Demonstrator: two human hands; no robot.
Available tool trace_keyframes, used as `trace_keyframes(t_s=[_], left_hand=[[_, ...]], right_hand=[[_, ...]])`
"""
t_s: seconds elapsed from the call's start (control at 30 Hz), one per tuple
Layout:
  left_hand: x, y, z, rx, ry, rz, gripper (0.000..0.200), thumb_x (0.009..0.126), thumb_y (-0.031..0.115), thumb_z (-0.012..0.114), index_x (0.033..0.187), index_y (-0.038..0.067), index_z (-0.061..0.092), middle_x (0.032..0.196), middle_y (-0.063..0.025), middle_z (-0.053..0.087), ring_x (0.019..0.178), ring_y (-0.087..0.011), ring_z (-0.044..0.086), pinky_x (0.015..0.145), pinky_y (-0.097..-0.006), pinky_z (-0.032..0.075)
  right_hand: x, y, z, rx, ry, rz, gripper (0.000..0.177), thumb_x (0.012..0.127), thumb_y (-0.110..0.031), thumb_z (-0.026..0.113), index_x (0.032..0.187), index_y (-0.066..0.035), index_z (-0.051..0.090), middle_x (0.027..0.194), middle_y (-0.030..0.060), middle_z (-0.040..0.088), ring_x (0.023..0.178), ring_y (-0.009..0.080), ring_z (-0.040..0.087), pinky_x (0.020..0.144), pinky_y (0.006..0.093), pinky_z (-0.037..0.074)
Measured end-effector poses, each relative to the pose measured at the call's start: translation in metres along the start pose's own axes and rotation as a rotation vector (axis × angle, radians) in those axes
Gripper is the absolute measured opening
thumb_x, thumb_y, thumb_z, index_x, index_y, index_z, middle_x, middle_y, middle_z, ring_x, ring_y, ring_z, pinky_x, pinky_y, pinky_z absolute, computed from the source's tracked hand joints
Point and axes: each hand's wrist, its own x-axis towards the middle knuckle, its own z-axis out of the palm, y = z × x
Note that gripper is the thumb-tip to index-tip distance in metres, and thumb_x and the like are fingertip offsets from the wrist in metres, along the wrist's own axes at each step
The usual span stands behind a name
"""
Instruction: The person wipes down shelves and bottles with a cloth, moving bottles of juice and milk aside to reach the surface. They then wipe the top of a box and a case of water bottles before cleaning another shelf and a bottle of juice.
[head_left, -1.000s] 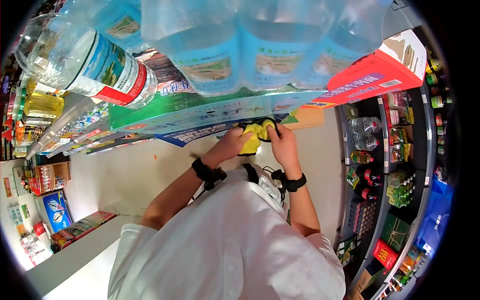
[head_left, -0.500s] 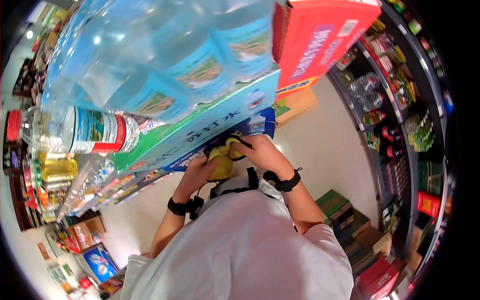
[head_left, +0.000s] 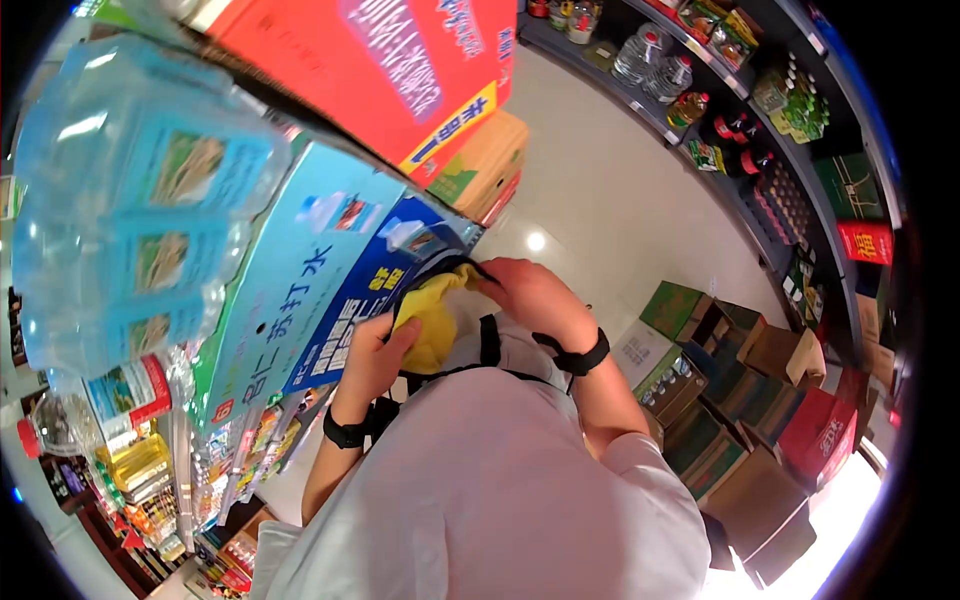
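Note:
Both hands are in front of my waist, on a soft yellow cloth thing with a black edge (head_left: 428, 345); its exact kind does not show. My left hand (head_left: 372, 362) pinches its left side between thumb and fingers. At the upper right, the black rim is held by my right hand (head_left: 532, 300), with the fingers curled over it. Between the hands the cloth is spread, and a pale area shows beside it. A black band circles each wrist. Just beyond my hands stands a blue carton with Chinese lettering (head_left: 345, 325).
Shrink-wrapped water bottles (head_left: 150, 220) and a red carton (head_left: 380, 70) are stacked at the left and top. Shelves of bottles and packets (head_left: 700, 75) run along the right. Opened cardboard boxes (head_left: 745, 400) lie on the floor at the right. Pale tiled floor (head_left: 590, 190) lies between.
My view has turned, so the stacked cartons now sit further left and more floor boxes show at the right. The yellow cloth thing, bunched before, is now spread wider between my hands.

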Motion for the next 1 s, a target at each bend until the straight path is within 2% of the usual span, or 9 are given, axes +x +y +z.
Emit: trace_keyframes(t_s=[0.2, 0.27, 0.37, 0.47, 0.63, 0.73, 0.87, 0.93, 1.0], left_hand=[[0.030, 0.017, 0.037, 0.033, 0.017, 0.143, 0.017, 0.097, 0.011, 0.065, 0.094, -0.006, 0.067, 0.070, -0.0033, 0.058, 0.065, -0.0089, 0.049, 0.058, -0.0292, 0.041], [0.030, 0.029, 0.039, 0.085, -0.001, 0.221, 0.019, 0.095, 0.012, 0.067, 0.092, -0.006, 0.066, 0.068, -0.0070, 0.056, 0.063, -0.0112, 0.048, 0.057, -0.0303, 0.040], [0.022, 0.036, 0.044, 0.058, 0.019, 0.208, 0.019, 0.093, 0.013, 0.069, 0.090, -0.006, 0.064, 0.066, -0.0113, 0.053, 0.060, -0.0180, 0.046, 0.056, -0.0330, 0.039], [0.009, 0.041, 0.036, 0.185, 0.011, 0.184, 0.016, 0.092, 0.011, 0.070, 0.094, -0.004, 0.065, 0.071, -0.0159, 0.055, 0.061, -0.0255, 0.050, 0.059, -0.0336, 0.042], [-0.008, 0.038, 0.024, 0.086, 0.138, 0.164, 0.014, 0.093, 0.008, 0.067, 0.101, -0.003, 0.067, 0.080, -0.0162, 0.062, 0.068, -0.0268, 0.059, 0.065, -0.0349, 0.047], [-0.010, 0.039, 0.017, 0.018, 0.192, 0.232, 0.015, 0.093, 0.008, 0.067, 0.102, -0.004, 0.067, 0.080, -0.0159, 0.062, 0.070, -0.0267, 0.059, 0.066, -0.0347, 0.048], [0.002, 0.037, 0.009, 0.054, 0.158, 0.290, 0.016, 0.092, 0.009, 0.069, 0.100, -0.004, 0.067, 0.081, -0.0170, 0.063, 0.070, -0.0288, 0.060, 0.066, -0.0357, 0.048], [0.004, 0.035, 0.007, 0.171, 0.121, 0.327, 0.018, 0.092, 0.011, 0.070, 0.098, -0.005, 0.066, 0.079, -0.0186, 0.062, 0.068, -0.0315, 0.058, 0.063, -0.0378, 0.046], [0.008, 0.026, 0.004, 0.205, 0.070, 0.307, 0.018, 0.092, 0.012, 0.071, 0.097, -0.005, 0.065, 0.078, -0.0192, 0.061, 0.067, -0.0326, 0.057, 0.062, -0.0388, 0.045]], right_hand=[[0.008, 0.007, -0.038, -0.130, -0.190, 0.182, 0.021, 0.098, -0.024, 0.058, 0.102, -0.006, 0.069, 0.097, 0.0183, 0.068, 0.093, 0.0398, 0.066, 0.076, 0.0498, 0.052], [0.016, 0.027, -0.048, -0.199, 0.114, 0.091, 0.020, 0.098, -0.022, 0.059, 0.106, -0.007, 0.070, 0.104, 0.0164, 0.067, 0.092, 0.0399, 0.066, 0.078, 0.0479, 0.053], [0.035, 0.020, -0.071, -0.137, 0.336, 0.039, 0.019, 0.098, -0.015, 0.060, 0.112, -0.006, 0.070, 0.110, 0.0127, 0.064, 0.089, 0.0367, 0.066, 0.078, 0.0429, 0.055], [0.054, 0.000, -0.072, 0.084, 0.379, 0.018, 0.020, 0.099, -0.009, 0.060, 0.115, -0.005, 0.070, 0.112, 0.0096, 0.061, 0.088, 0.0303, 0.066, 0.076, 0.0381, 0.055], [0.088, -0.033, -0.042, 0.335, 0.348, -0.113, 0.022, 0.104, -0.006, 0.051, 0.120, -0.002, 0.066, 0.105, 0.0064, 0.067, 0.092, 0.0112, 0.062, 0.082, 0.0255, 0.051], [0.099, -0.055, -0.024, 0.575, 0.302, -0.068, 0.022, 0.105, -0.007, 0.050, 0.123, -0.002, 0.062, 0.104, 0.0060, 0.068, 0.090, 0.0097, 0.062, 0.081, 0.0244, 0.051], [0.097, -0.065, -0.013, 0.421, 0.209, -0.014, 0.023, 0.103, -0.004, 0.051, 0.124, -0.005, 0.060, 0.099, 0.0056, 0.068, 0.085, 0.0080, 0.061, 0.077, 0.0247, 0.051], [0.088, -0.066, -0.014, 0.375, 0.222, -0.018, 0.027, 0.100, -0.002, 0.053, 0.126, -0.005, 0.059, 0.097, 0.0076, 0.069, 0.080, 0.0104, 0.059, 0.075, 0.0269, 0.051], [0.084, -0.064, -0.020, 0.407, 0.134, -0.019, 0.027, 0.096, -0.007, 0.058, 0.122, -0.003, 0.059, 0.108, 0.0174, 0.070, 0.096, 0.0331, 0.068, 0.086, 0.0366, 0.052]])
